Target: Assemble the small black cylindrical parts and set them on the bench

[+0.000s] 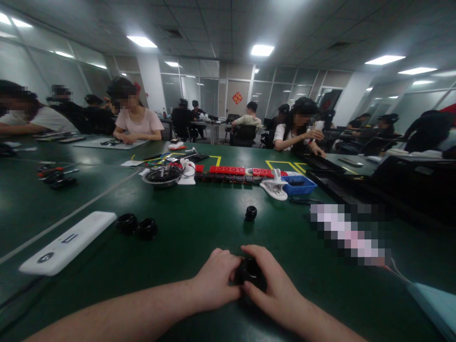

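Both my hands meet near the front edge of the green table (199, 223). My left hand (213, 280) and my right hand (274, 285) are closed around a small black round part (250, 270) held between them. Only its top shows between the fingers. A similar black round part (251, 213) stands alone a little farther ahead. Two more black rings (137, 225) lie side by side to the left.
A white power strip (67, 243) lies at the left. Farther back are a round black fan-like part (162, 176), red blocks (228, 169), a white clip (274, 186) and a blue tray (298, 185). Several other people sit around the tables beyond.
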{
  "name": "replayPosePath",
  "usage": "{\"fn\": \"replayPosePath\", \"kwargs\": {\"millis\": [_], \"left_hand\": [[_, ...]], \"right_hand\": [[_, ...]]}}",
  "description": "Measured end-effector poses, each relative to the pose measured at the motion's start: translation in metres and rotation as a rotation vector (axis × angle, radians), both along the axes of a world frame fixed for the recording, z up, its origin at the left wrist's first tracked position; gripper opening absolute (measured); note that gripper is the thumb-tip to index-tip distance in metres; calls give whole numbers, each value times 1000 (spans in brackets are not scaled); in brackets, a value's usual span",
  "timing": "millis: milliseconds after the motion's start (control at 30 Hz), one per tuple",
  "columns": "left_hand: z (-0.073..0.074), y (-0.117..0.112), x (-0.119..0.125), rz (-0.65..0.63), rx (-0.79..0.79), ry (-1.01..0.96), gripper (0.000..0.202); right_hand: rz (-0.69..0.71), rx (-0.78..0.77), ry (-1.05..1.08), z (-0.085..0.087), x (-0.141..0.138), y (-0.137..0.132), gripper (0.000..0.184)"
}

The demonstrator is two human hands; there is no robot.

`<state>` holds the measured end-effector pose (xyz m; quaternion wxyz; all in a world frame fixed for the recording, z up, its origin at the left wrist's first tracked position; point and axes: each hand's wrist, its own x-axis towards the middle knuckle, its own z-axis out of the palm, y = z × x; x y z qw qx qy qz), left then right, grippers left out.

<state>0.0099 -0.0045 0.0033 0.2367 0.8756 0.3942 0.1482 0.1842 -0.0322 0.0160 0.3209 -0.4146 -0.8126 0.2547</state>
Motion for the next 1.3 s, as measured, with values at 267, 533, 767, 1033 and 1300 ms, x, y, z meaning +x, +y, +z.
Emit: {"fn": "replayPosePath", "kwargs": {"millis": [267, 533, 767, 1033, 1300], "left_hand": [[2, 0, 0, -10, -6, -8, 19], [1, 1, 0, -9, -3, 1, 19], [-1, 0, -1, -10, 20, 8, 20], [3, -1, 1, -13, 8, 42, 20], [5, -2, 1, -7, -8, 21, 21]], "right_hand": [[-89, -60, -30, -2, -3, 5, 47], [16, 59, 55, -1, 0, 0, 45], [-68, -19, -6, -1, -1, 2, 50], [-65, 19, 45, -3, 0, 1, 40], [-71, -16, 11, 2, -1, 0, 52]]}}
